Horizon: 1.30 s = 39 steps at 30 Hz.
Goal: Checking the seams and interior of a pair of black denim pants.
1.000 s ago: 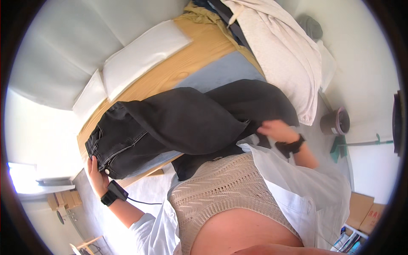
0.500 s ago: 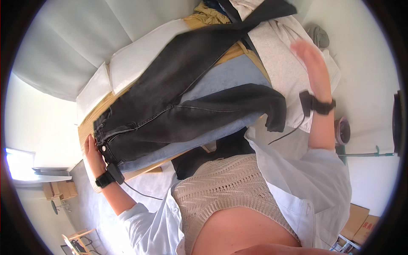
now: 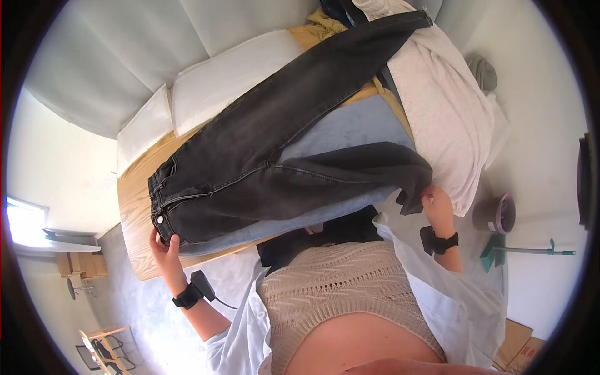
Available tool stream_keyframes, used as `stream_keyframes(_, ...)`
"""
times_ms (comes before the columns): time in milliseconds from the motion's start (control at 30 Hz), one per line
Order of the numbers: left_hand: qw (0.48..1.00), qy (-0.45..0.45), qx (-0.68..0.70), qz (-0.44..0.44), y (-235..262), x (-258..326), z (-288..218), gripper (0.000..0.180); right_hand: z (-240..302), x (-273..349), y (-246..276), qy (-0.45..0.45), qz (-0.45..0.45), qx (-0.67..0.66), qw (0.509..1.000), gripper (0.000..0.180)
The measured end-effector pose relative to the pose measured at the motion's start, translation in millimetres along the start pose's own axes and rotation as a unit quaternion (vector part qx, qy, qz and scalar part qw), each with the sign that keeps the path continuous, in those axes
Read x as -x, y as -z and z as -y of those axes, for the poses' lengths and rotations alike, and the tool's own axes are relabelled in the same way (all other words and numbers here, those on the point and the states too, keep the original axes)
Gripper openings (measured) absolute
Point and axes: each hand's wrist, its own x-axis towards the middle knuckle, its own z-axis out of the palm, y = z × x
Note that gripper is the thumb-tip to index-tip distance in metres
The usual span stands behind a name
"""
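The left hand [image 3: 165, 253] has its fingers [image 3: 174, 240] closed on the waistband corner of the dark grey jeans [image 3: 275, 162], thumb on top of the denim. The right hand [image 3: 436, 209] pinches the hem of the nearer leg; its fingers look curled shut on the cloth, though the fold hides the tips.

The jeans lie spread on the bed [image 3: 134, 206], over a pale blue sheet [image 3: 350, 128]. Their long axis runs diagonally: waistband toward the left hand, the far leg stretched straight away to the upper right, its hem reaching a white blanket [image 3: 437, 106]. The nearer leg bends off that line toward the right hand. Two white pillows [image 3: 219, 87] sit just beyond the jeans.
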Motion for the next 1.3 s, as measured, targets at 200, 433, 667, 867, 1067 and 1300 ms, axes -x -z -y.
stream_keyframes(200, 0.999, -0.018, 0.029, -0.021, -1.2, 0.8, -3.5, 0.056, 20.1, -12.6, 21.6, 0.023, 0.118, 0.066, 0.991, 0.046)
stream_keyframes(433, 0.998, -0.019, 0.050, -0.023, -2.2, -2.2, 7.5, 0.057, 47.7, -7.5, -11.8, 0.039, 0.096, 0.027, 0.994, 0.040)
stream_keyframes(667, 0.998, -0.022, 0.059, -0.017, -3.3, -5.1, 8.2, 0.058, 45.8, -6.8, 6.8, 0.015, -0.003, 0.161, 0.987, 0.024)
stream_keyframes(867, 0.984, -0.161, 0.059, -0.038, -21.3, -11.7, -30.0, 0.054, 63.8, -49.4, 96.2, 0.108, -0.233, 0.134, 0.957, 0.021)
stream_keyframes(1067, 0.986, -0.142, 0.040, -0.075, -18.2, -24.2, -70.3, 0.036, 90.5, -135.2, 169.6, 0.239, -0.184, 0.113, 0.947, 0.022)
stream_keyframes(1300, 0.946, 0.005, -0.325, 0.022, 28.9, -5.4, -24.6, 0.034, 47.5, -202.2, 161.1, 0.168, 0.039, 0.283, 0.943, 0.032)
